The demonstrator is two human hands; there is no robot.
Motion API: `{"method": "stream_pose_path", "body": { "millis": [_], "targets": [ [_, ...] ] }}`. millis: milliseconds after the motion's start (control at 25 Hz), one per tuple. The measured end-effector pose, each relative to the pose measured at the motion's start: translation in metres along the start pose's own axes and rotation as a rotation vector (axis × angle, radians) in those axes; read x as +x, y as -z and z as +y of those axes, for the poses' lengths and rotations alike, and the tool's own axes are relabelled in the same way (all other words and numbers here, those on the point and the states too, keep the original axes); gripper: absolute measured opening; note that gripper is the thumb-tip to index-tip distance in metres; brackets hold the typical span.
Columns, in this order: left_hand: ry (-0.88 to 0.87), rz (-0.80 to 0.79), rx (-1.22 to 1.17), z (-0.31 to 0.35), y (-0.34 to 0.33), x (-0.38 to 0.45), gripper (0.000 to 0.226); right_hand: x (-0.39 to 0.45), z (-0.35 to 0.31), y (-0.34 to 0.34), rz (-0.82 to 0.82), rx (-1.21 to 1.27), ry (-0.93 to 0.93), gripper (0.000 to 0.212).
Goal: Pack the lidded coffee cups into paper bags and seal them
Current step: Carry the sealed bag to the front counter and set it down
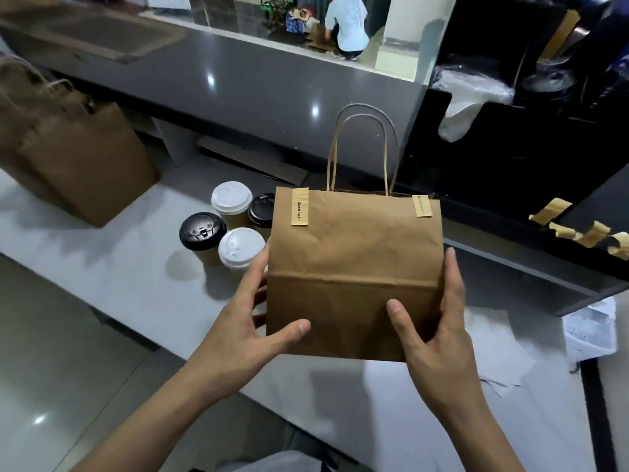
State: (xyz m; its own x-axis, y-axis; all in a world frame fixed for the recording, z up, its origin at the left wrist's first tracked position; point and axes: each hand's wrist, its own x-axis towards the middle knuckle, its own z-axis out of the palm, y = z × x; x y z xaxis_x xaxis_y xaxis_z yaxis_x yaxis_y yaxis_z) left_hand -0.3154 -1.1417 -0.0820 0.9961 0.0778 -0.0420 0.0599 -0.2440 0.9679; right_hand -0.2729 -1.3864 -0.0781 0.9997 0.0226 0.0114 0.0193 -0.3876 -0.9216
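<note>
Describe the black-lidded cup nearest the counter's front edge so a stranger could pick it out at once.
Find the white counter and the sealed paper bag held between both hands. Left of the bag stands a cluster of four lidded cups. The one wanted is the black-lidded cup at the cluster's far left, fully in view, unlike the other black lid, which is half hidden behind the bag.

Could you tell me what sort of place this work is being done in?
Probably a café or takeaway drinks counter: lidded coffee cups stand on a white counter, a sealed paper bag is held, and sticker strips hang at the right.
</note>
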Motion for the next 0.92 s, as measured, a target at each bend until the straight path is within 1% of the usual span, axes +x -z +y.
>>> {"method": "stream_pose_path", "body": {
  "millis": [240,400,720,920],
  "targets": [
    [0.072,0.211,-0.017,-0.011,0.073,-0.041,0.113,-0.009,-0.045,-0.074,-0.166,-0.014,0.082,0.094],
    [0.099,0.302,-0.056,-0.027,0.123,-0.074,0.111,-0.018,-0.064,-0.127,-0.263,-0.041,0.115,0.097],
    [0.151,0.492,-0.040,-0.065,0.229,-0.151,0.108,-0.051,-0.099,-0.252,-0.432,-0.042,0.223,0.099],
    [0.198,0.617,-0.043,-0.085,0.286,-0.204,0.106,-0.077,-0.124,-0.329,-0.566,-0.043,0.277,0.097]
  ]
}}
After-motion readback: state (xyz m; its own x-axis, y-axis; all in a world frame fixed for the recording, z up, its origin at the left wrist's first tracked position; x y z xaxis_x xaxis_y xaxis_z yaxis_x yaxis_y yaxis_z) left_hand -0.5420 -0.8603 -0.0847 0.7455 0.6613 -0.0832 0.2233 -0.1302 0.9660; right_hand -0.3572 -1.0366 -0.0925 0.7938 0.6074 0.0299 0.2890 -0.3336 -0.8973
